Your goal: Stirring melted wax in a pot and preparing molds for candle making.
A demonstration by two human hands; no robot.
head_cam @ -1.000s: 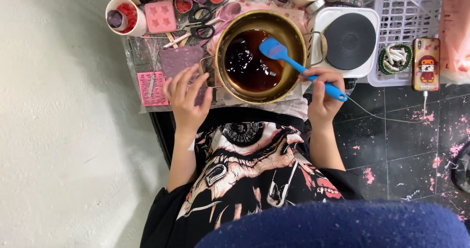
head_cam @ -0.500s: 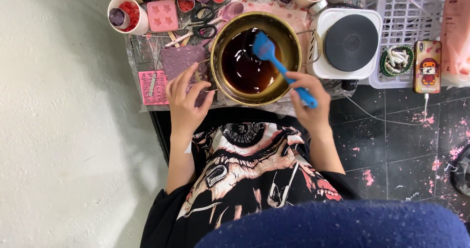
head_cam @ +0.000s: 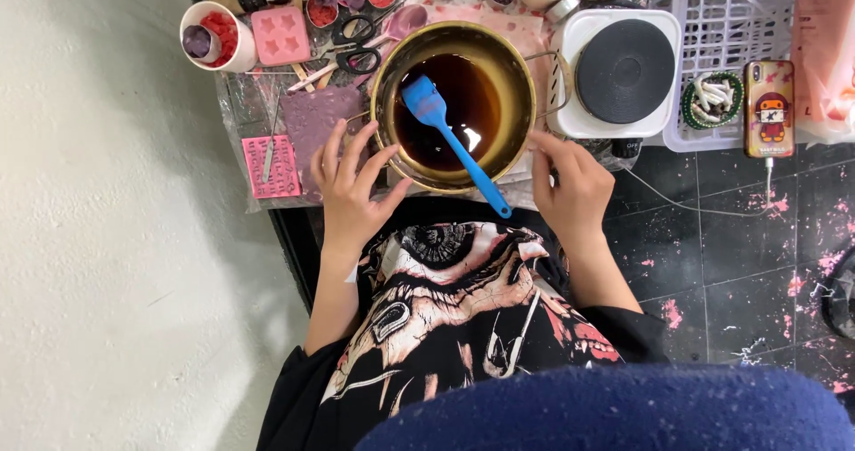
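Note:
A brass-coloured pot (head_cam: 525,77) of dark brown liquid (head_cam: 468,104) stands in front of me. A blue spatula (head_cam: 445,130) rests in it unheld, blade in the liquid and handle leaning over the near rim. My left hand (head_cam: 352,188) has its fingers spread against the pot's left side. My right hand (head_cam: 570,188) hovers open by the pot's right near edge, fingertips close to the rim and just right of the spatula handle.
A white hot plate (head_cam: 623,68) sits right of the pot, with a white basket (head_cam: 712,24) and a phone (head_cam: 770,108) beyond it. Left of the pot lie scissors (head_cam: 352,46), a pink mould (head_cam: 280,34), a cup of red pieces (head_cam: 214,37) and a purple slab (head_cam: 316,117).
My right hand has let go of the spatula, which has swung left and now leans on the near rim. My left hand has moved closer to the pot.

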